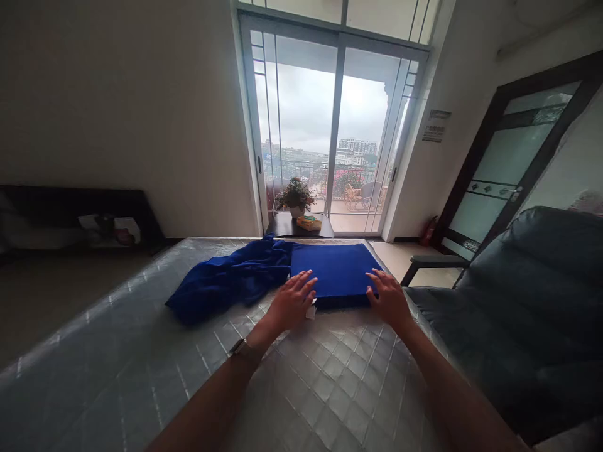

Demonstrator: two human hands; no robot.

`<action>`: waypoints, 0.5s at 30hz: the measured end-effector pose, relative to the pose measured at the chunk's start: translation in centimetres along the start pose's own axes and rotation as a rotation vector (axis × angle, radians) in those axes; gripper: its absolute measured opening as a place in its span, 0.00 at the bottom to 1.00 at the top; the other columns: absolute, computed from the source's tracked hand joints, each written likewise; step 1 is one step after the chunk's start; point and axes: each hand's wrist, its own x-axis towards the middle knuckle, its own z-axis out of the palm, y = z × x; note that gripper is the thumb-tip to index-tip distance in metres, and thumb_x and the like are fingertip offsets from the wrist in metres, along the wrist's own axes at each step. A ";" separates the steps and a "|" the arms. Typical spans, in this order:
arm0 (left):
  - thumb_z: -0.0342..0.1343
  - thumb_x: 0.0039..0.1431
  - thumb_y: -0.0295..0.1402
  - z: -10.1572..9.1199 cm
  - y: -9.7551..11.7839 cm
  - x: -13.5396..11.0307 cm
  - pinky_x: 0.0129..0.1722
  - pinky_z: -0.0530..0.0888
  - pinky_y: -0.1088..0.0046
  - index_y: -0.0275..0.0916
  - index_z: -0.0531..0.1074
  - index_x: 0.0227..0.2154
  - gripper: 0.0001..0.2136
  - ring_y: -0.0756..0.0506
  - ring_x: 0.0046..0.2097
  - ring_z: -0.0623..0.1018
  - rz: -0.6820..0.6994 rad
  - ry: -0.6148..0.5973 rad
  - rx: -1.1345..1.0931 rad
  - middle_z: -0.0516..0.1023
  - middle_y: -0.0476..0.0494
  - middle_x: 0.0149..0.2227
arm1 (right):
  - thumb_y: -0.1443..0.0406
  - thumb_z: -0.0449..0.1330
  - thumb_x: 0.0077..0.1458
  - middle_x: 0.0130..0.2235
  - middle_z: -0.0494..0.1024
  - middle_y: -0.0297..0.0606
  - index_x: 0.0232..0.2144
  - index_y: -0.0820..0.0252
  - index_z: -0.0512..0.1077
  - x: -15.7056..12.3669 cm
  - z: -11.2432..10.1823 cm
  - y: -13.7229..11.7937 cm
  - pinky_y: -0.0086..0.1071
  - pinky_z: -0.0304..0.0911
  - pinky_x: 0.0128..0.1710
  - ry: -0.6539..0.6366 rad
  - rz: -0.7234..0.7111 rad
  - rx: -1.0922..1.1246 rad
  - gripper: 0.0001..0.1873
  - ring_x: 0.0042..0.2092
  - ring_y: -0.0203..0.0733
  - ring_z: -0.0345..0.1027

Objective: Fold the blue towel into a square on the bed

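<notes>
A flat, square blue cushion (336, 270) lies on the quilted silver-grey mattress (325, 376). At its near left corner is my left hand (294, 298), fingers spread and pointing forward, with a small white tag (311, 310) beside it. My right hand (389, 298) rests at the near right corner, its fingers also apart. Neither hand grips anything; whether the palms press on the cushion is hard to tell. Rumpled blue cloth (230, 279) lies loosely along the cushion's left side.
Beyond the mattress, a small dark table (282, 227) carries a potted plant (296, 198) and a yellow packet (309, 223). Sliding glass doors (336, 125) stand behind it. A dark armchair (527, 301) is close on the right. A low black cabinet (75, 213) is at the left wall.
</notes>
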 end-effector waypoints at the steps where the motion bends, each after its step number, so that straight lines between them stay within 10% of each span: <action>1: 0.41 0.69 0.38 0.6 -0.1 -0.1 0.63 0.60 0.59 0.41 0.64 0.59 0.19 0.42 0.66 0.60 0.017 -0.060 -0.019 0.65 0.41 0.64 | 0.59 0.47 0.64 0.63 0.64 0.39 0.59 0.54 0.65 -0.2 0.5 -0.6 0.46 0.47 0.64 -0.034 -0.017 0.005 0.24 0.65 0.49 0.53; 5: 0.37 0.69 0.45 1.2 -1.2 -0.2 0.65 0.58 0.56 0.43 0.61 0.62 0.24 0.40 0.68 0.58 -0.002 -0.267 -0.186 0.62 0.41 0.66 | 0.53 0.42 0.66 0.67 0.57 0.32 0.65 0.46 0.57 -1.2 2.2 -1.3 0.50 0.43 0.66 -0.253 -0.029 0.023 0.27 0.68 0.48 0.45; 9: 0.39 0.68 0.45 -2.4 -4.4 0.1 0.59 0.66 0.67 0.43 0.70 0.56 0.23 0.43 0.61 0.70 -0.084 -0.373 -0.385 0.72 0.44 0.59 | 0.51 0.40 0.66 0.68 0.55 0.32 0.65 0.46 0.55 -1.7 3.0 -0.6 0.49 0.40 0.67 -0.295 -0.009 0.039 0.28 0.69 0.46 0.43; 15: 0.59 0.53 0.44 -7.3 -11.8 -3.5 0.53 0.66 0.51 0.37 0.74 0.46 0.21 0.28 0.56 0.70 -0.789 -0.164 0.056 0.73 0.30 0.53 | 0.50 0.40 0.66 0.67 0.58 0.33 0.64 0.47 0.57 -1.6 3.6 0.2 0.49 0.42 0.67 -0.266 -0.016 0.070 0.29 0.68 0.45 0.44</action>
